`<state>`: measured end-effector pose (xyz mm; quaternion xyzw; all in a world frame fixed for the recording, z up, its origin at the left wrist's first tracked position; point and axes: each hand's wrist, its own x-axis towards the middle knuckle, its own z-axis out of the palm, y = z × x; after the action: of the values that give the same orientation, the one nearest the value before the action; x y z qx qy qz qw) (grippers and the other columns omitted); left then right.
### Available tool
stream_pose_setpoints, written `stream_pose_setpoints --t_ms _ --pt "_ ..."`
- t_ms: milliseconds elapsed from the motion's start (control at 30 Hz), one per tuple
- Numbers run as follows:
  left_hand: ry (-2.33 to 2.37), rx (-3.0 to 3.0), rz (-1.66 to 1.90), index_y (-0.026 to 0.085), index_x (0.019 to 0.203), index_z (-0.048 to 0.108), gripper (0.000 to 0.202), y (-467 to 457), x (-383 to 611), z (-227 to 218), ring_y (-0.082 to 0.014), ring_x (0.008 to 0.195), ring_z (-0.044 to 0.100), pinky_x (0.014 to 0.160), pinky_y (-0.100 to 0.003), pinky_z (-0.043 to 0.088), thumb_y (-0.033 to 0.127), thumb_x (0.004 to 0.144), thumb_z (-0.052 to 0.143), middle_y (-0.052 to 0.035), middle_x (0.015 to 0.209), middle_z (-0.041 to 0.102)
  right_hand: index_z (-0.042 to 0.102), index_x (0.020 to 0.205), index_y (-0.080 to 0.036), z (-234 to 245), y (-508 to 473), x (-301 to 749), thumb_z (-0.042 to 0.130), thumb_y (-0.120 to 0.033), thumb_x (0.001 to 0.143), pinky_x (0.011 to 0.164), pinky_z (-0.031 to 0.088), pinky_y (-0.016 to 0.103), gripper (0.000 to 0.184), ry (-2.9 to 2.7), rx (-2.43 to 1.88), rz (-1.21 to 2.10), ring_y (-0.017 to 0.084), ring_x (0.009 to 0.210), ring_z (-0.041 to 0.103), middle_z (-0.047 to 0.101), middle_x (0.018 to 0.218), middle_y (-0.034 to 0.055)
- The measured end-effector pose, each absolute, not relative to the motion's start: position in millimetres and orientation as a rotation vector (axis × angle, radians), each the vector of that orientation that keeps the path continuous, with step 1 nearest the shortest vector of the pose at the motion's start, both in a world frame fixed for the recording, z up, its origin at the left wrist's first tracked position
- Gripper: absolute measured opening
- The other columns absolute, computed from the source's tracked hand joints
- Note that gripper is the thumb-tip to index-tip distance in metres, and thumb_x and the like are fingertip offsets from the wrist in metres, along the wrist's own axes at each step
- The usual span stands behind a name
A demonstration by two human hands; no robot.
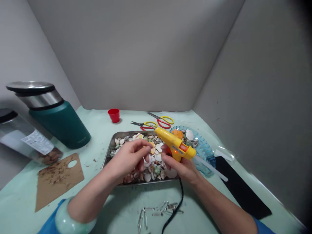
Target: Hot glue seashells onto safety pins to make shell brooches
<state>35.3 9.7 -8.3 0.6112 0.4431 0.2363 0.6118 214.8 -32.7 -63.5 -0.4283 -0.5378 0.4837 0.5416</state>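
Note:
A yellow hot glue gun (pixel 174 141) is gripped in my right hand (pixel 181 167), its nozzle pointing up and left and a clear glue stick (pixel 212 168) jutting from its back. A small orange light glows on its side. My left hand (pixel 133 154) has its thumb and forefinger pinched together above the tray; what they hold, if anything, I cannot make out. Just past those fingertips shows an orange shell (pixel 152 148). Below both hands lies a metal tray (pixel 108 152) full of mixed seashells (pixel 157 169), partly hidden by my hands.
Two pairs of scissors (pixel 162 119) lie behind the tray near a red cup (pixel 114 115). A blue dish (pixel 207 152) with shells is at right, beside a black strip (pixel 241 188). Left are a green bottle (pixel 60 123), a jar (pixel 26 139) and brown card (pixel 60 178). Metal pins (pixel 143 217) lie in front.

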Motion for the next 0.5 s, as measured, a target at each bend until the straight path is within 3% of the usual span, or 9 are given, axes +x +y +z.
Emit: stream_pose_setpoints --t_ms 200,267,400,500 --pt "1.157 1.378 0.672 0.019 0.078 0.048 0.009 28 17 -6 -0.0089 0.040 0.046 0.041 -0.021 0.035 0.026 0.083 0.044 0.0045 0.057 0.052 0.057 0.101 -0.019 -69 -27 212 0.065 -0.038 0.077 0.045 0.034 0.022 0.031 -1.074 -1.019 1.063 0.008 0.045 0.039 0.046 0.056 -0.0065" --pt "1.232 1.537 0.615 0.019 0.076 0.048 0.015 32 14 -14 -0.0112 0.042 0.049 0.043 -0.023 0.037 0.025 0.085 0.037 0.0027 0.058 0.054 0.056 0.101 -0.020 -70 -25 212 0.064 -0.038 0.078 0.044 0.032 0.022 0.030 -1.022 -0.985 1.040 0.008 0.045 0.039 0.046 0.056 -0.0069" --pt "1.242 2.336 0.386 0.018 0.078 0.059 0.030 30 19 -36 -0.0215 0.076 0.061 0.068 -0.033 0.045 0.031 0.090 0.034 -0.0075 0.078 0.064 0.054 0.099 -0.020 -69 -22 213 0.064 -0.039 0.078 0.043 0.031 0.021 0.030 -0.977 -0.970 1.011 0.007 0.043 0.039 0.046 0.055 -0.0072" --pt "1.067 2.761 0.285 0.020 0.106 0.061 0.028 25 27 -49 -0.0275 0.104 0.052 0.084 -0.039 0.042 0.019 0.084 0.044 -0.0126 0.116 0.058 0.054 0.100 -0.019 -69 -22 213 0.065 -0.039 0.078 0.043 0.032 0.021 0.032 -0.982 -0.991 1.009 0.007 0.043 0.040 0.047 0.056 -0.0068"
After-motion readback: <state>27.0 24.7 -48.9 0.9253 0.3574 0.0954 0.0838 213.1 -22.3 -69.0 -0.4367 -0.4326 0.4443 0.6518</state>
